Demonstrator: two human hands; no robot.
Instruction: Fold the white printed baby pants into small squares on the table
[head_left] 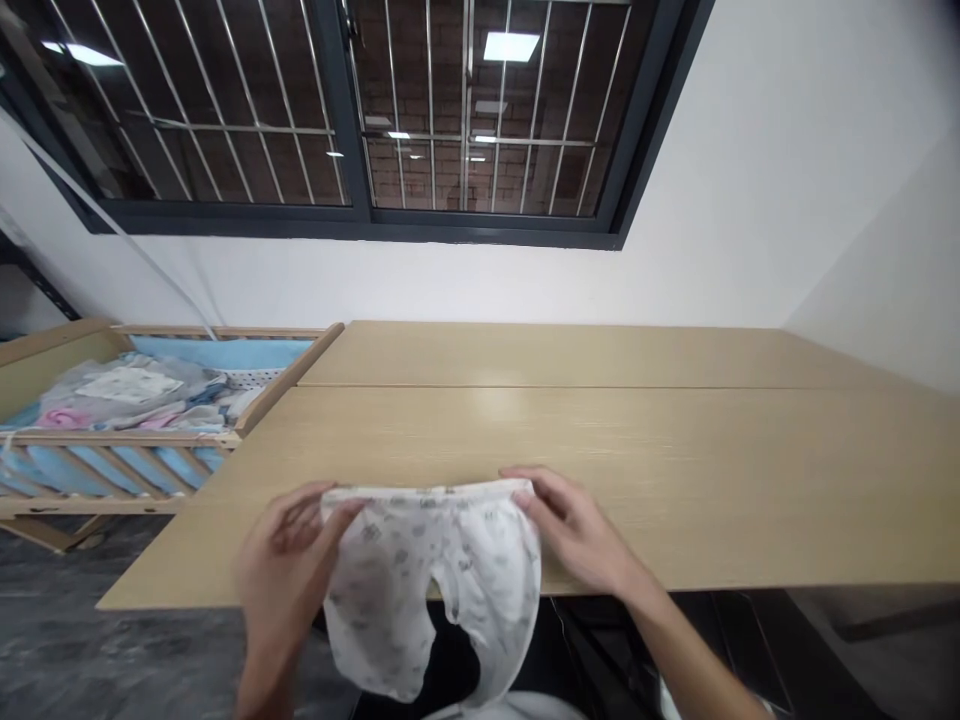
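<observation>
A pair of white baby pants [382,580] with a small grey print hangs by its top edge over the front edge of the table. My left hand [289,560] pinches the top left corner between thumb and fingers. At the top right corner, my right hand [574,525] grips the cloth the same way. The top edge is stretched nearly straight between both hands. Below it the two leg parts hang down and curve, with a dark gap between them. The lower end of the right leg part reaches close to my body.
A pale wooden table [637,450] spans the front, with a seam across it. At the left stands a wooden crib [112,440] with blue lining, holding bagged and loose clothes [142,385]. Behind are a white wall [712,250] and a barred window [480,120].
</observation>
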